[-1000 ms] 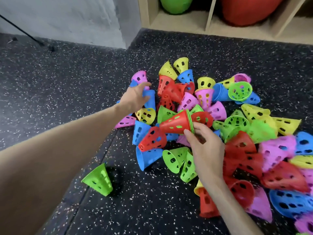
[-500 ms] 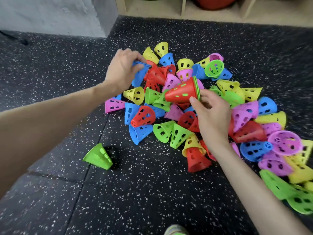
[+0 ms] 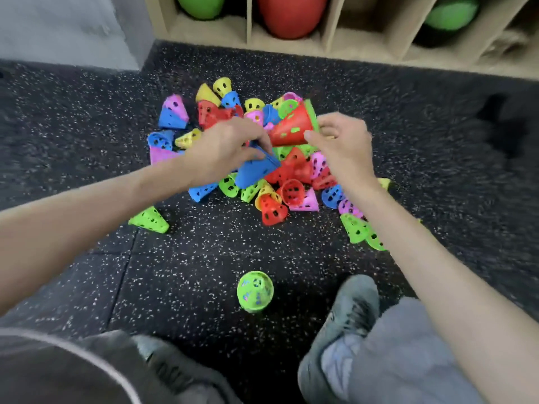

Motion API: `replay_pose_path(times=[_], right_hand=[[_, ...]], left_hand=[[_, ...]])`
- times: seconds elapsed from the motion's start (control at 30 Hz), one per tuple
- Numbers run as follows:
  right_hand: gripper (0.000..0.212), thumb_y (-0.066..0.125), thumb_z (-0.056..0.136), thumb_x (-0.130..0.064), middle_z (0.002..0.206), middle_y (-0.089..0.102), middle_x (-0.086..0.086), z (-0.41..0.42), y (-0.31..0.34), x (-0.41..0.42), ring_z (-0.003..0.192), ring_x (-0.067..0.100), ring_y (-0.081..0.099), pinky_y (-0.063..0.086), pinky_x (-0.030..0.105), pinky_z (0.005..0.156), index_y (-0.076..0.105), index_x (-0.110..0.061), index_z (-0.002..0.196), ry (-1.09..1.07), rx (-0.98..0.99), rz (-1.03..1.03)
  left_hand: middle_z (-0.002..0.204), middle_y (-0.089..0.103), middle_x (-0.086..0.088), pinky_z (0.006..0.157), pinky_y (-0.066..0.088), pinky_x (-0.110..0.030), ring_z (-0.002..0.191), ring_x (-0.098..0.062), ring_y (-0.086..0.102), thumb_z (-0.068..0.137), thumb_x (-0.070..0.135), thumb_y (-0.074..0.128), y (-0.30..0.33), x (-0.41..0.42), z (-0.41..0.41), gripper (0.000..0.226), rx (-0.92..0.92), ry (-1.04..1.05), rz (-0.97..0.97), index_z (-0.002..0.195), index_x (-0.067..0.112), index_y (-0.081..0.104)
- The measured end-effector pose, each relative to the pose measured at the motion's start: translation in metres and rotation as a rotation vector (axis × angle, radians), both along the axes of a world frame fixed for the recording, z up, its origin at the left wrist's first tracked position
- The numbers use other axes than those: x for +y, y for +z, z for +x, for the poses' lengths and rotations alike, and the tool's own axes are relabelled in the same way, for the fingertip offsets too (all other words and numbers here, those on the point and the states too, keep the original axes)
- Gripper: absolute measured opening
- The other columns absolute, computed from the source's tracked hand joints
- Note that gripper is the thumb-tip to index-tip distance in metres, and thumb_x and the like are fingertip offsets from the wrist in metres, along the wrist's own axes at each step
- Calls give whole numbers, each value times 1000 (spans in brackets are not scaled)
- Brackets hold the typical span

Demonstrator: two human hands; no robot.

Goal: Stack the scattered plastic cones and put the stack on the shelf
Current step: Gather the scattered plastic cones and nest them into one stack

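Her left hand [image 3: 224, 150] pinches a blue cone [image 3: 255, 170]; the right hand [image 3: 341, 141] grips a red-and-green stack [image 3: 291, 126] over the pile [image 3: 291, 182].

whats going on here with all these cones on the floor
A person crouches over a pile of coloured plastic cones on the speckled floor. The right hand holds a small nested stack, red cone outermost. The left hand pinches a blue cone just below it. Most cones are still loose, and the shelf behind holds only balls so far.
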State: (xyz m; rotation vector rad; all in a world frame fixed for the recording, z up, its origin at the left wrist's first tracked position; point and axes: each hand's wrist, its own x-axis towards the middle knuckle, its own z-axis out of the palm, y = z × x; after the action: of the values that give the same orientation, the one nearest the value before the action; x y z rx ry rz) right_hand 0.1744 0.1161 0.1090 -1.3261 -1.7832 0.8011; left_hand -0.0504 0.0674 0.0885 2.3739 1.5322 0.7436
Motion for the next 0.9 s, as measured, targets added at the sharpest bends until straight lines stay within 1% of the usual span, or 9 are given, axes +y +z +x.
replay_pose_path(times=[0.1,0.2,0.3,0.43,0.53,0.6,0.67,0.77,0.9], right_hand=[[20,77,86,-20,99,75,-9,20,7,-16,93,2,68,53,27,91,77,-14,105,125,-141,-40],[17,77,87,-19,95,73,-13,50,6,-33,86,-9,65,50,17,85,75,-11,102,163,-87,-122],[22,78,87,-21,96,73,-15,77,-10,-51,89,-7,67,49,14,81,75,-16,108,167,-68,-161],[26,78,87,-23,102,76,-6,98,-35,-74,94,0,69,47,17,79,75,-14,112,157,-64,-223],[21,75,88,-25,94,76,-2,114,-50,-86,90,11,70,50,30,80,75,-15,107,115,-21,-256],[17,74,90,-24,90,76,-5,125,-55,-91,87,10,70,51,33,81,76,-17,105,104,8,-268],[11,73,90,-22,88,76,-14,133,-62,-92,86,2,70,52,32,83,77,-25,100,104,22,-272],[25,72,92,-18,86,73,-29,138,-67,-93,87,-8,67,52,26,82,72,-43,93,101,54,-285],[22,70,93,-15,92,75,-20,131,-74,-95,87,-3,69,52,22,79,73,-36,99,120,146,-314]], left_hand=[[101,67,9,88,47,-41,99,-15,57,93,14,70,10,-16,17,9,-10,10,-25,102,18,70],[99,64,12,87,48,-39,95,-9,57,93,15,71,11,-25,36,8,-50,-8,-29,99,20,69],[98,58,14,85,49,-39,91,-2,53,95,19,70,6,-30,59,7,-37,-63,-93,101,23,68],[111,52,5,93,48,-43,102,-13,57,95,14,69,1,-30,97,9,-33,-203,-173,101,20,66],[121,48,10,90,51,-48,104,-15,60,97,19,67,-7,-30,119,11,-4,-217,-185,103,27,64],[134,45,11,87,52,-47,104,-14,60,99,24,64,-15,-31,131,9,16,-232,-197,106,29,62],[143,41,13,87,53,-48,107,-16,61,101,29,59,-23,-32,138,7,15,-241,-227,107,32,58],[147,39,19,90,52,-47,115,-12,60,103,33,52,-35,-31,145,7,-5,-234,-267,109,37,52],[145,44,17,97,50,-45,126,-7,54,105,35,51,-42,-35,146,6,-99,-169,-259,110,36,52]])
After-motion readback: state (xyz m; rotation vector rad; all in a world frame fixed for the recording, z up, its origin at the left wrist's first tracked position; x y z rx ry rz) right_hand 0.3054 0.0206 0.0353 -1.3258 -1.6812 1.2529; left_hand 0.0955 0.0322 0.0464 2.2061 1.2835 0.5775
